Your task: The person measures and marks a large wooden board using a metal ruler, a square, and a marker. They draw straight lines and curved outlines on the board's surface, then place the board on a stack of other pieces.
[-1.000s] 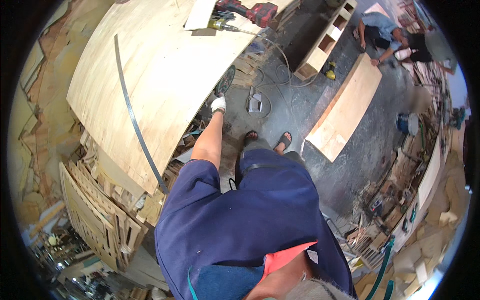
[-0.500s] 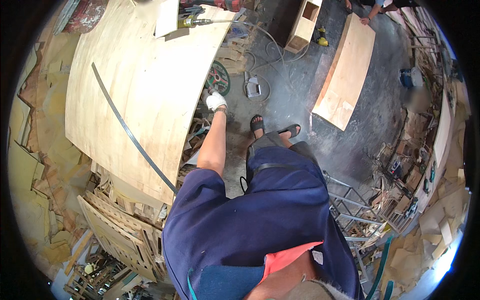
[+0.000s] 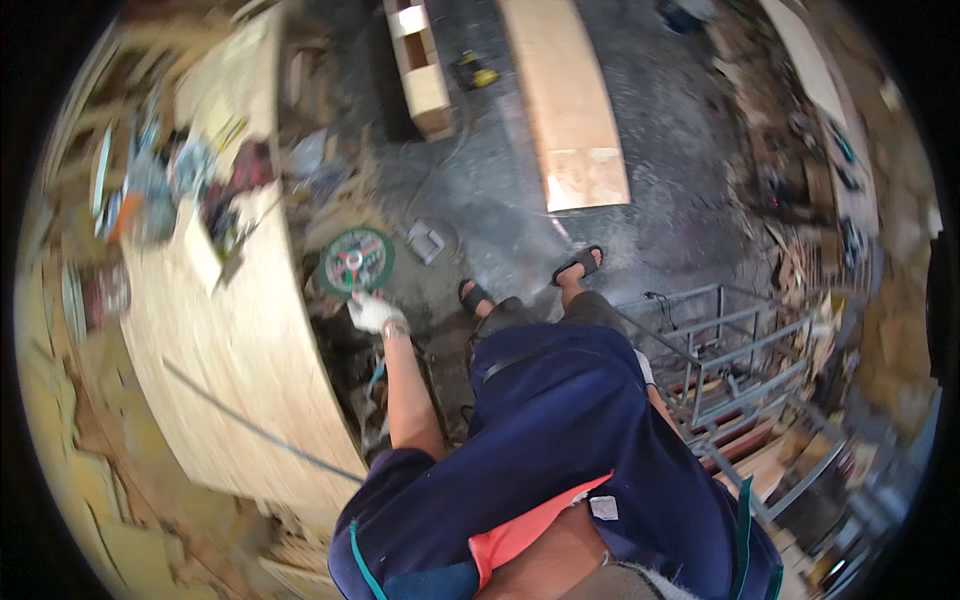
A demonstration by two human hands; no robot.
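My left hand, in a white glove, pinches the lower edge of a round green disc with a red and white centre. It holds the disc beside the long edge of a large pale wood panel. Across that panel runs a thin dark strip, ending close to my left sleeve. My right hand hangs at my right side; only a sliver of its white glove shows past my shirt, and its fingers are hidden.
Tools and bags crowd the panel's far end. On the floor ahead stand a long wooden box, a yellow and black power tool and a long wood board. A metal frame stands at my right.
My view has swung right, so the panel and board sit further left. The green disc now shows whole, raised in my left hand; the edge of my right glove has come into view.
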